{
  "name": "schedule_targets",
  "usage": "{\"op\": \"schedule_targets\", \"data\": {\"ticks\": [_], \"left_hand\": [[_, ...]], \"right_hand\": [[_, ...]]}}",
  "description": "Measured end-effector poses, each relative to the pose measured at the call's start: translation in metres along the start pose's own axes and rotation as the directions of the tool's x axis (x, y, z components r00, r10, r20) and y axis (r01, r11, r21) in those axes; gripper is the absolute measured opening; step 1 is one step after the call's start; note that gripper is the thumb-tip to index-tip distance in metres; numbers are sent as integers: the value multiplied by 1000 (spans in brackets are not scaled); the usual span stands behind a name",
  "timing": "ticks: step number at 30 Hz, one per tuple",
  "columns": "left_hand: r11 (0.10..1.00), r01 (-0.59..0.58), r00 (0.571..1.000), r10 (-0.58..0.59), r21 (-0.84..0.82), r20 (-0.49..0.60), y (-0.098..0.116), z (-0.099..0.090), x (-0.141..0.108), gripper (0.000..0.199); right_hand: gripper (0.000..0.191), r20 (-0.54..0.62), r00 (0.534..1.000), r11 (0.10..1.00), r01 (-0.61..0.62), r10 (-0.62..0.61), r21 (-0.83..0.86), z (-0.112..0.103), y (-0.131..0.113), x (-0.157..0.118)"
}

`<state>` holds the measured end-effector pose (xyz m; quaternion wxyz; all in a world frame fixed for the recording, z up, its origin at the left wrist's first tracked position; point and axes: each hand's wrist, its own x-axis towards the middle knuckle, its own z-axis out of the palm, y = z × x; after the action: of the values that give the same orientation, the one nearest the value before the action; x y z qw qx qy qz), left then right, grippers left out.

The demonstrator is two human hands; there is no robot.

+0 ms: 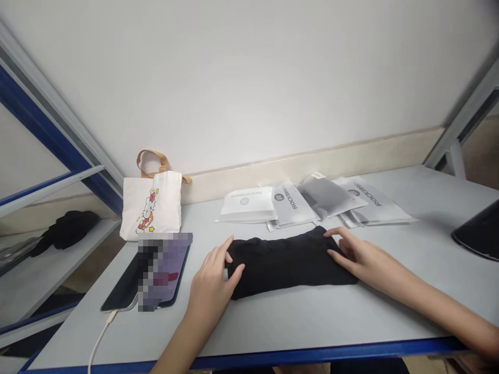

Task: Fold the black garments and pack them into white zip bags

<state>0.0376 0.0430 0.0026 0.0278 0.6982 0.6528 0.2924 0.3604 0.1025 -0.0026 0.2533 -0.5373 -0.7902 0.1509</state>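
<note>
A folded piece of black fabric lies flat across the table in front of me, its kind not clear from here. At its left end rests my left hand, the index finger near the upper corner and the thumb on the lower part, fingers apart. My right hand touches the fabric's right end. There the index finger reaches the upper corner, the thumb lies below it, and a gap shows between them. The other fingers of the right hand are curled and partly hidden.
Behind the fabric lie several frosted plastic packets. Left are two phones, one with a white cable, and a white tote bag. A dark object sits at the right edge. A wall backs the table.
</note>
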Motion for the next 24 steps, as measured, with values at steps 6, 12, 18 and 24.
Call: {"op": "schedule_targets", "data": {"ticks": [6,12,18,24], "left_hand": [[999,37,998,-37,-4,55,-12,8,-2,53],[994,108,987,-105,-16,120,-11,10,-2,65],[972,123,988,-101,-203,114,-8,10,-4,55],[714,379,925,-311,-589,219,3,3,-8,54]], "right_hand": [[32,-91,996,985,-23,8,-172,5,-7,-6],[60,62,919,909,394,-389,-138,12,-77,-11],[96,353,826,881,473,-439,-12,53,-88,12],[102,309,883,926,378,-355,-16,64,-84,13]]}}
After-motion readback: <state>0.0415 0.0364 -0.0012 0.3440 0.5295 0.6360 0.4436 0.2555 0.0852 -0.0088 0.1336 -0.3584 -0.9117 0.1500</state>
